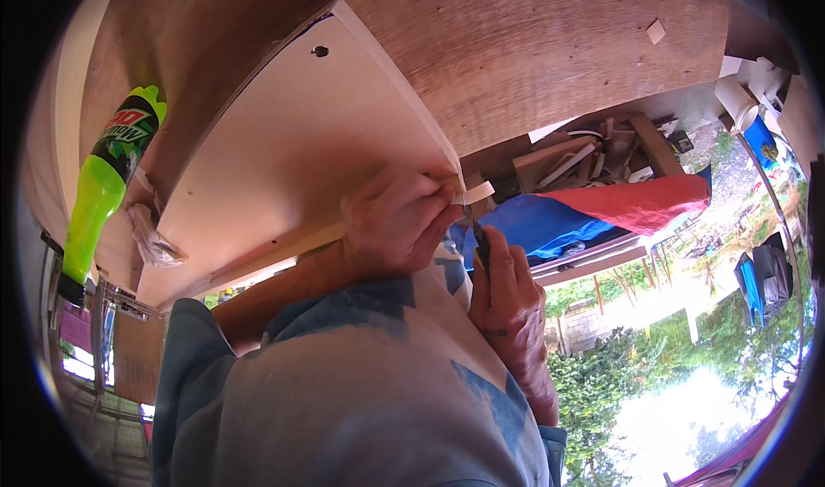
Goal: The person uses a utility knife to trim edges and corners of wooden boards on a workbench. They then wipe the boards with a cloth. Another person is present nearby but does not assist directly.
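A pale wooden panel with edging strips [283,120] lies before me on a large plywood sheet. At its near right corner, my left hand [403,219] pinches a thin, light strip [478,193] that sticks out past the panel's edge. My right hand [512,300] grips a utility knife [482,247] with a dark and yellow handle, its blade up against the strip by my left fingertips. A small dark hole shows near the panel's far corner. My left fingers hide part of the corner and the strip's inner end.
A green soda bottle [103,184] lies at the left beside a crumpled plastic piece [151,239]. The plywood sheet [548,49] spreads beyond the panel, with a small wood chip [655,31] on it. Wood offcuts [580,162] and a blue and red tarp [619,207] are at the right.
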Demonstrator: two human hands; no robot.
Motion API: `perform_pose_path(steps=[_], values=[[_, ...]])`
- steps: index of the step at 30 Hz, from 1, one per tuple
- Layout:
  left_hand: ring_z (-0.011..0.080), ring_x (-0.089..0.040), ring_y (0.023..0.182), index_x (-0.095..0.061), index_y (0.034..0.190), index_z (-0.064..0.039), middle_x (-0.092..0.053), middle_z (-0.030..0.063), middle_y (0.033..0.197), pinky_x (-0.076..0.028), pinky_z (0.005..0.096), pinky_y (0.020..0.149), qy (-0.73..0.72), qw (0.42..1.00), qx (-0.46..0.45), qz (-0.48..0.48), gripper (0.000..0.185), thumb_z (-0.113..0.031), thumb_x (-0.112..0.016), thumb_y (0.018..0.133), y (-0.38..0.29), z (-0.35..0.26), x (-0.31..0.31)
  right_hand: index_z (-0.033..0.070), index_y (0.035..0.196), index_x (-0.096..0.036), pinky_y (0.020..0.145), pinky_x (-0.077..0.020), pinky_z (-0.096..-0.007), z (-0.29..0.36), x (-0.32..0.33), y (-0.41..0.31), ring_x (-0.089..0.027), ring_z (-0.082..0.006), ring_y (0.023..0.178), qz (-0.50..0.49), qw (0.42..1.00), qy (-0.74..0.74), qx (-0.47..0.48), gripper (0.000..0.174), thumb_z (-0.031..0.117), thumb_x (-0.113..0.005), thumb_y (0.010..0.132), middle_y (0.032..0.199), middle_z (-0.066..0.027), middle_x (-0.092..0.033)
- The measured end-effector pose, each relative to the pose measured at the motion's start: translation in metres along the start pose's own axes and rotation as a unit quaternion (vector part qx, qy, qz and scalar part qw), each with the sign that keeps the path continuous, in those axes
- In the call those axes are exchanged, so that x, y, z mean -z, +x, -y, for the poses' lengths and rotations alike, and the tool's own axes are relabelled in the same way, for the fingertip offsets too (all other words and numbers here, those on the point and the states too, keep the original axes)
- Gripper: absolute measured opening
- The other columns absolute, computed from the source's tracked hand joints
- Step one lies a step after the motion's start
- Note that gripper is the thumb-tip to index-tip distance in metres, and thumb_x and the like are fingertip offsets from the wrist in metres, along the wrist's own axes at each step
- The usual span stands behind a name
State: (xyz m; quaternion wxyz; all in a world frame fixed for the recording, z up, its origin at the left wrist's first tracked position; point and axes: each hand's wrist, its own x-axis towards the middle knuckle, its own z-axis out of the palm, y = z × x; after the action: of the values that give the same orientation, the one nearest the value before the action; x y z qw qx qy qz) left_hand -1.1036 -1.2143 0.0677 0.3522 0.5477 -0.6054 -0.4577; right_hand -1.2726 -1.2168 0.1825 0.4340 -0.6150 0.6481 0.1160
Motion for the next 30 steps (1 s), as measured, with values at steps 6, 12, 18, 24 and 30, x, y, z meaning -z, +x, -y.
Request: perform_pose_path(steps=[6,12,18,24,30], values=[[0.0255,-0.070,0.079,-0.073,0.092,0.002,-0.067,0.0100,0.091,-0.058,0.0336,0.065,0.000,1.000,-0.007,0.000,0.024,-0.001,-0.084,0.072,0.003,-0.001,0.001,-0.002,0.134,-0.056,0.059,-0.0566,-0.0451,0.007,0.003,-0.001,-0.071,-0.0383,0.077,0.028,0.998,0.003,-0.047,0.040,-0.001,-0.064,0.095,0.096,-0.0196,-0.064],[0.0257,-0.069,0.079,-0.073,0.091,0.001,-0.067,0.0093,0.089,-0.058,0.0344,0.064,0.003,1.000,-0.003,-0.011,0.025,-0.005,-0.086,0.071,0.001,-0.001,0.000,-0.002,0.135,-0.056,0.064,-0.0576,-0.0449,0.009,0.002,-0.001,-0.071,-0.0386,0.080,0.026,0.998,0.009,-0.052,0.040,-0.001,-0.063,0.096,0.098,-0.0207,-0.065],[0.0242,-0.068,0.076,-0.073,0.089,-0.001,-0.067,0.0071,0.087,-0.055,0.0348,0.061,0.009,1.000,0.009,-0.006,0.027,-0.012,-0.089,0.071,-0.002,-0.001,-0.001,-0.005,0.135,-0.055,0.069,-0.0580,-0.0428,0.007,-0.006,-0.004,-0.071,-0.0379,0.085,-0.013,0.997,0.045,-0.057,0.041,-0.002,-0.064,0.095,0.100,-0.0227,-0.066],[0.0228,-0.067,0.075,-0.073,0.090,-0.001,-0.066,0.0064,0.086,-0.055,0.0338,0.060,0.010,1.000,0.009,-0.001,0.027,-0.013,-0.088,0.071,-0.001,-0.001,0.000,-0.003,0.136,-0.056,0.065,-0.0575,-0.0437,0.009,-0.001,-0.004,-0.071,-0.0373,0.082,0.017,0.998,0.023,-0.059,0.041,-0.002,-0.064,0.095,0.099,-0.0214,-0.065],[0.0221,-0.068,0.077,-0.074,0.091,0.000,-0.065,0.0063,0.087,-0.055,0.0329,0.061,0.009,1.000,0.005,-0.002,0.027,-0.011,-0.088,0.070,0.000,-0.001,0.000,-0.001,0.136,-0.056,0.064,-0.0574,-0.0446,0.010,0.005,-0.001,-0.071,-0.0388,0.081,0.036,0.997,0.012,-0.063,0.042,-0.002,-0.063,0.096,0.099,-0.0209,-0.065]])
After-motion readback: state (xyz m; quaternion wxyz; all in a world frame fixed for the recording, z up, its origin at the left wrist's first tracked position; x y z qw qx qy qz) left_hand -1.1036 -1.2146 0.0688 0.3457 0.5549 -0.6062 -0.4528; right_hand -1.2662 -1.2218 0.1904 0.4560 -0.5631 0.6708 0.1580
